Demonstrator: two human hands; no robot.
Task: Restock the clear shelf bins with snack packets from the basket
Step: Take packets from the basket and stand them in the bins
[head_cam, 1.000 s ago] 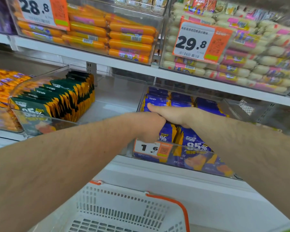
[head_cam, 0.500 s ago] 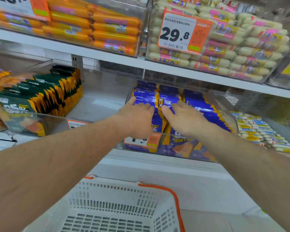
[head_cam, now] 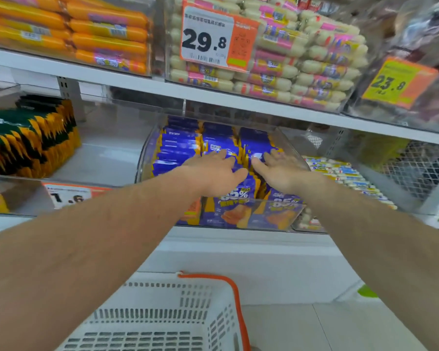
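Both bare hands lie flat, palms down and fingers straight, on top of the upright blue-and-yellow snack packets (head_cam: 221,145) filling the clear plastic shelf bin (head_cam: 147,153) on the middle shelf; neither hand grasps anything. The left hand (head_cam: 213,171) rests on the middle row of packets, its thumb pointing toward the right hand (head_cam: 279,168), which rests on the row beside it; the two thumbs lie near each other with a narrow strip of packet tops showing between them. Just left of the left hand's fingers stands a further row of the same blue packets, against the bin's curved wall; beneath both wrists, the bin's front wall shows packets printed with a large percentage figure. Below the forearms, nearer the person, sits a white slotted plastic basket (head_cam: 162,320) with an orange handle; what it holds cannot be made out. Well left of the left hand is a row of dark green-and-yellow packets (head_cam: 28,138) in a neighbouring bin, with a partly hidden price label (head_cam: 66,197) on its front; right of the right hand lie thin white wrapped sticks (head_cam: 345,173). Above the hands, on the upper shelf, are stacked orange sausage tubes (head_cam: 107,36), pale sausage packs with pink labels (head_cam: 309,69), an orange-and-white price tag reading 29.8 (head_cam: 208,39), and another tag reading 23.8 (head_cam: 393,82).
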